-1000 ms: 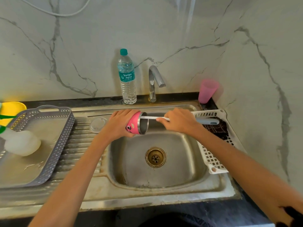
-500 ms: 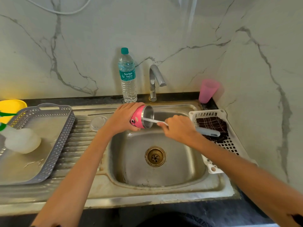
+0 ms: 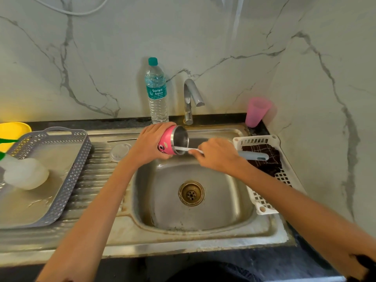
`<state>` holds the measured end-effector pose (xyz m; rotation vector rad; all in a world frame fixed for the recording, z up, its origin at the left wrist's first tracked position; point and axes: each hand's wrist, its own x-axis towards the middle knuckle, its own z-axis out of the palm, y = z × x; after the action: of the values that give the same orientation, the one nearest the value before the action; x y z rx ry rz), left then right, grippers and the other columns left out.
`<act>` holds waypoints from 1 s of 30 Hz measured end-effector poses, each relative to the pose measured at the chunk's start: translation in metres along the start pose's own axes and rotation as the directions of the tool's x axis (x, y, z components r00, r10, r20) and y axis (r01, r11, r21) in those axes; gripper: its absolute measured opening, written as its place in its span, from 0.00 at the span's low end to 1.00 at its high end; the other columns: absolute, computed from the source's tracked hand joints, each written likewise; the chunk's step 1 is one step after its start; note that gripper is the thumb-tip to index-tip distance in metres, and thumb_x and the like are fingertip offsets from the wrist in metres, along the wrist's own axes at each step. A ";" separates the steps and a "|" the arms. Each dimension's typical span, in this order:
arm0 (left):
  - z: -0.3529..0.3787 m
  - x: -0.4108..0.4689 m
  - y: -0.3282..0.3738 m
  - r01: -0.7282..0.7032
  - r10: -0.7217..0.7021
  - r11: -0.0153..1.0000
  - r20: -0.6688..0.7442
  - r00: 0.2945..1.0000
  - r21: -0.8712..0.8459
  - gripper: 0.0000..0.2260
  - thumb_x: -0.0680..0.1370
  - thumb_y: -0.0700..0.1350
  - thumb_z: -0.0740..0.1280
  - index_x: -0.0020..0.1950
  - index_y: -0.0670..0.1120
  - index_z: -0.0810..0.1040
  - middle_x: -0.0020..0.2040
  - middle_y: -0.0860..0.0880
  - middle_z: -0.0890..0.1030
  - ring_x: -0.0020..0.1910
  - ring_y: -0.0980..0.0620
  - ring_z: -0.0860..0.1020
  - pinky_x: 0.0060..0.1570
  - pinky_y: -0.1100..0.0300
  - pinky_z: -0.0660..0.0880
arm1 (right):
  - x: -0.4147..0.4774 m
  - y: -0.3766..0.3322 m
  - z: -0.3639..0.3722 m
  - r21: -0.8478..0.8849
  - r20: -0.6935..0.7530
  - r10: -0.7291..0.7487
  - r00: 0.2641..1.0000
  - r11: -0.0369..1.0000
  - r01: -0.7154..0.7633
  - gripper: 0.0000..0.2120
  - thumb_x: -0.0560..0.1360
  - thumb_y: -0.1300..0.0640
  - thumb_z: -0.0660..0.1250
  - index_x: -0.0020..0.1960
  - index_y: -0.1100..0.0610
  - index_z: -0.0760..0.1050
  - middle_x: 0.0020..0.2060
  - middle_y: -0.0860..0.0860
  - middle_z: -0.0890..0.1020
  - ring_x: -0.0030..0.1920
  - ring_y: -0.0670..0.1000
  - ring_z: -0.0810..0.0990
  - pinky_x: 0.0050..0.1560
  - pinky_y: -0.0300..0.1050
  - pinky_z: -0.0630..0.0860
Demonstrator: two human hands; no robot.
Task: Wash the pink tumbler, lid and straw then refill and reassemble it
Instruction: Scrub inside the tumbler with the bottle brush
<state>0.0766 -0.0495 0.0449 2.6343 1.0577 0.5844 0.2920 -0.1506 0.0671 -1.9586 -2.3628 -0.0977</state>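
Over the sink [image 3: 203, 224], the left hand [image 3: 149, 146] wraps around the pink tumbler [image 3: 169, 142], held on its side with its mouth facing right. The right hand [image 3: 217, 154] grips a bottle brush [image 3: 252, 155], whose thin end reaches into the tumbler's mouth.

I see a kitchen corner clad in white marble-look wall panels [image 3: 101, 58] with grey veins, evenly lit. A stainless steel sink [image 3: 193, 226] sits in a dark countertop [image 3: 254, 259]. Beyond the grip, a curved chrome tap [image 3: 191, 98] rises at the back wall. A ribbed draining board [image 3: 95, 180] extends left of the grip.
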 end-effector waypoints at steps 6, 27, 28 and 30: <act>0.001 -0.003 -0.006 -0.010 0.004 0.994 0.062 0.998 0.107 0.43 0.62 0.52 0.79 0.73 0.54 0.63 0.68 0.51 0.72 0.67 0.47 0.70 0.68 0.48 0.64 | 0.012 0.016 -0.023 -0.061 -0.039 0.047 0.998 0.997 -0.050 0.27 0.81 0.37 0.50 0.34 0.54 0.71 0.26 0.48 0.70 0.27 0.47 0.70 0.29 0.41 0.65; 0.008 0.006 0.004 -0.013 0.009 0.988 0.024 1.000 0.154 0.42 0.63 0.51 0.78 0.73 0.53 0.64 0.67 0.50 0.72 0.67 0.47 0.70 0.69 0.47 0.64 | -0.005 0.016 -0.015 -0.010 -0.018 -0.033 0.999 0.999 0.033 0.25 0.81 0.40 0.52 0.37 0.55 0.75 0.27 0.47 0.70 0.27 0.47 0.69 0.29 0.41 0.64; 0.010 0.004 0.003 -0.012 0.008 0.988 0.026 1.000 0.152 0.42 0.63 0.51 0.78 0.73 0.53 0.64 0.67 0.50 0.73 0.67 0.47 0.71 0.69 0.47 0.64 | -0.003 0.022 -0.019 -0.005 -0.023 -0.021 0.999 1.000 0.021 0.26 0.80 0.39 0.52 0.35 0.54 0.74 0.26 0.48 0.71 0.27 0.47 0.69 0.30 0.42 0.67; 0.011 0.001 0.003 -0.030 0.028 0.988 0.020 0.999 0.152 0.41 0.63 0.52 0.78 0.73 0.53 0.65 0.67 0.50 0.73 0.67 0.47 0.71 0.68 0.48 0.64 | 0.000 0.034 -0.021 0.029 -0.017 0.042 0.999 0.999 -0.042 0.27 0.80 0.37 0.52 0.32 0.53 0.72 0.25 0.48 0.71 0.26 0.48 0.70 0.31 0.42 0.69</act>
<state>0.0838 -0.0518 0.0366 2.7851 1.1018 0.5041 0.3253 -0.1464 0.0876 -1.9852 -2.2977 -0.0772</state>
